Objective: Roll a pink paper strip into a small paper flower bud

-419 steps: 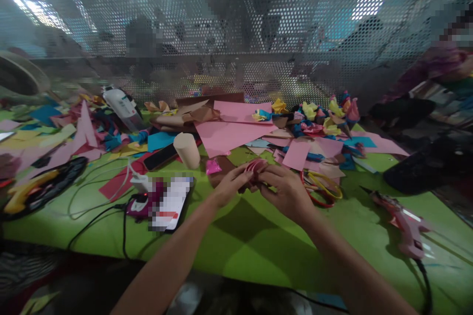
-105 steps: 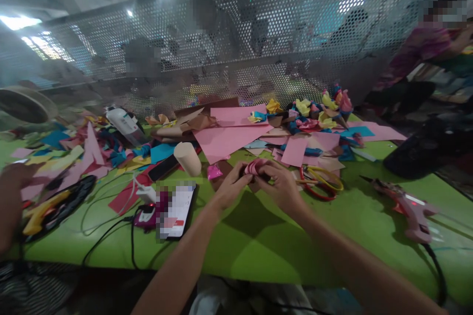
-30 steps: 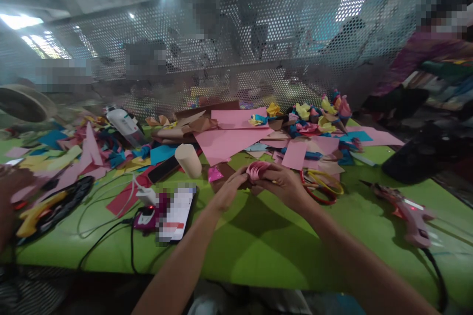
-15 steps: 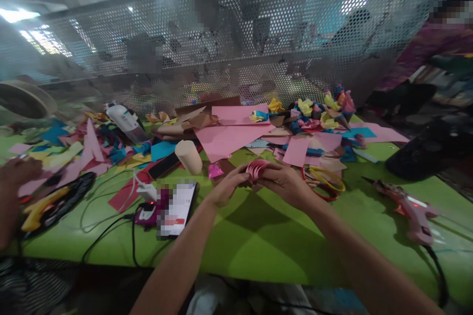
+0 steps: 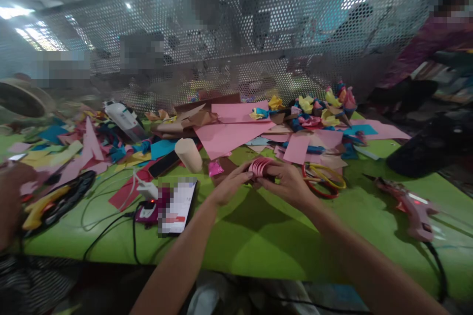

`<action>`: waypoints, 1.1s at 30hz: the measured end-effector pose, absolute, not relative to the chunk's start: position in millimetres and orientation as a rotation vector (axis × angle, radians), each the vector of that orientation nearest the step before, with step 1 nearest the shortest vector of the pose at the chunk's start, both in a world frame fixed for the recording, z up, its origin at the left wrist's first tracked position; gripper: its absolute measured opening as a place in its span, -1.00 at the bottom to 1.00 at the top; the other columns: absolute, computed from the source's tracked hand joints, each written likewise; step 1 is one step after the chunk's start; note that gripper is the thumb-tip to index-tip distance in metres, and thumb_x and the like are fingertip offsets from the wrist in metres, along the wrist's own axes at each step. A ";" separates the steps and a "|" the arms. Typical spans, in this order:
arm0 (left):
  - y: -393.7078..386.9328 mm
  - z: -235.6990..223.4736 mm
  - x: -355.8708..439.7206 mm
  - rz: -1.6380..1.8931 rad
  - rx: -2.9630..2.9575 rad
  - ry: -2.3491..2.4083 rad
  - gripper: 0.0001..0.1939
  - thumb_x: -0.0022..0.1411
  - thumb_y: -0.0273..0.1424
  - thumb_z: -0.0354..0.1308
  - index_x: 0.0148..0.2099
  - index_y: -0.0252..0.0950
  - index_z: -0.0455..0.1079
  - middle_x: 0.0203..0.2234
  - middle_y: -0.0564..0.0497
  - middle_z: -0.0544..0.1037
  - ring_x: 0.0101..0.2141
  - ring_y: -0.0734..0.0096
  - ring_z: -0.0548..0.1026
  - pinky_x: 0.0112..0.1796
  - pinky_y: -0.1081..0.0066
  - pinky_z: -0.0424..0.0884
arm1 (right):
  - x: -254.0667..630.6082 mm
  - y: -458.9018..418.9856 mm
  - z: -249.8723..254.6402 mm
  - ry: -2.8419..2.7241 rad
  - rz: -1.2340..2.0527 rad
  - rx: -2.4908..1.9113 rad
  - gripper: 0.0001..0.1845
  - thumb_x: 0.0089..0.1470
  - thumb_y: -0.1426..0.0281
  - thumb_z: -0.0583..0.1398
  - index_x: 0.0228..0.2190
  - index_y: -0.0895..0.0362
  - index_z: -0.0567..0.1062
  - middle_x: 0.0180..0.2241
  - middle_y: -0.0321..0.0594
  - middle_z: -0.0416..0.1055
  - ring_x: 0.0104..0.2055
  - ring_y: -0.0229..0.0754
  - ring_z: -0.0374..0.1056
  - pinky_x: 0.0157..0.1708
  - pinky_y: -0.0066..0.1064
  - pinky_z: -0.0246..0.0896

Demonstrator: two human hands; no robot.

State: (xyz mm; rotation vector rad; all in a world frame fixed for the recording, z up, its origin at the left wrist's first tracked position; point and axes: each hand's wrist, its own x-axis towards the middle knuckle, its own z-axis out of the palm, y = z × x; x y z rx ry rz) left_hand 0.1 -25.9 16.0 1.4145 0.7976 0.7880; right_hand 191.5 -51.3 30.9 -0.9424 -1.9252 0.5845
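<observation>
Both of my hands meet over the green table (image 5: 258,241) on a small stack of curled pink paper pieces (image 5: 259,166). My left hand (image 5: 229,186) pinches the stack's left side with fingers closed. My right hand (image 5: 289,182) grips the stack from the right, fingers wrapped round it. Just right of my right hand lie scissors with red and yellow handles (image 5: 325,182). A large pink paper sheet (image 5: 227,136) lies behind the hands.
A phone (image 5: 177,204) with cables lies to the left, near a cream paper roll (image 5: 188,154). A pink glue gun (image 5: 410,204) rests at the right. Colourful paper scraps (image 5: 318,115) pile along the perforated metal screen. Another person's hand (image 5: 11,197) is at the far left.
My hands stay on the pink paper stack, shifting it slightly and working its pieces. The view has tilted a little. The other person's hand at the left has moved slightly.
</observation>
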 end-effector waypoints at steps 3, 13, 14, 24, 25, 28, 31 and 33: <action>-26.3 16.1 0.6 0.798 1.413 0.792 -0.46 0.24 -0.20 0.15 0.24 -0.18 0.37 0.28 -0.04 0.34 0.27 0.01 0.25 0.23 0.11 0.17 | 191.0 -51.4 30.3 -1.907 0.608 -0.933 -0.84 0.11 0.44 0.22 -0.32 0.13 0.64 -0.22 -0.11 0.59 -0.18 -0.05 0.51 -0.19 -0.27 0.43; -29.0 19.1 5.1 0.783 1.484 0.782 -0.43 0.26 -0.22 0.16 0.29 -0.19 0.29 0.29 -0.06 0.31 0.30 0.04 0.19 0.28 0.14 0.08 | 184.1 -53.4 27.3 -1.850 0.499 -1.019 -0.90 0.00 0.48 0.20 -0.50 0.14 0.53 -0.43 -0.20 0.50 -0.42 -0.18 0.37 -0.42 -0.41 0.29; -29.4 20.1 5.7 0.782 1.510 0.777 -0.42 0.25 -0.23 0.17 0.29 -0.19 0.28 0.28 -0.06 0.32 0.30 0.05 0.20 0.29 0.15 0.08 | 183.8 -53.5 26.3 -1.848 0.490 -1.026 -0.90 -0.02 0.49 0.20 -0.52 0.14 0.51 -0.45 -0.21 0.48 -0.42 -0.19 0.36 -0.42 -0.41 0.28; -28.8 20.9 6.2 0.809 1.602 0.785 -0.49 0.25 -0.34 0.08 0.25 -0.20 0.34 0.26 -0.03 0.36 0.28 0.11 0.23 0.30 0.17 0.06 | 182.5 -52.7 21.5 -1.873 0.428 -0.974 -0.86 0.05 0.50 0.20 -0.50 0.14 0.54 -0.35 -0.12 0.54 -0.37 -0.15 0.42 -0.38 -0.38 0.33; -28.8 20.6 6.0 0.812 1.595 0.777 -0.48 0.24 -0.35 0.07 0.25 -0.21 0.34 0.26 -0.03 0.36 0.28 0.11 0.22 0.30 0.18 0.06 | 182.7 -52.5 21.4 -1.877 0.424 -0.972 -0.87 0.05 0.49 0.20 -0.49 0.14 0.55 -0.34 -0.11 0.54 -0.35 -0.14 0.43 -0.37 -0.37 0.34; -28.8 19.5 5.0 0.816 1.583 0.784 -0.47 0.24 -0.36 0.06 0.26 -0.21 0.33 0.27 -0.03 0.35 0.29 0.10 0.21 0.30 0.16 0.05 | 183.1 -52.0 20.8 -1.886 0.414 -0.964 -0.87 0.07 0.48 0.21 -0.47 0.14 0.55 -0.33 -0.11 0.55 -0.33 -0.13 0.45 -0.35 -0.37 0.36; -28.6 18.9 4.6 0.809 1.572 0.782 -0.46 0.23 -0.38 0.05 0.27 -0.20 0.33 0.28 -0.02 0.33 0.28 0.08 0.21 0.30 0.14 0.05 | 183.5 -51.5 20.3 -1.886 0.414 -0.940 -0.88 0.08 0.49 0.21 -0.45 0.15 0.55 -0.31 -0.09 0.56 -0.31 -0.13 0.46 -0.32 -0.37 0.38; -28.5 19.1 5.2 0.811 1.558 0.776 -0.47 0.24 -0.35 0.06 0.26 -0.20 0.33 0.28 -0.02 0.34 0.28 0.08 0.21 0.29 0.15 0.06 | 183.5 -51.4 20.5 -1.887 0.415 -0.936 -0.88 0.06 0.51 0.20 -0.47 0.15 0.54 -0.31 -0.10 0.56 -0.31 -0.14 0.46 -0.31 -0.37 0.38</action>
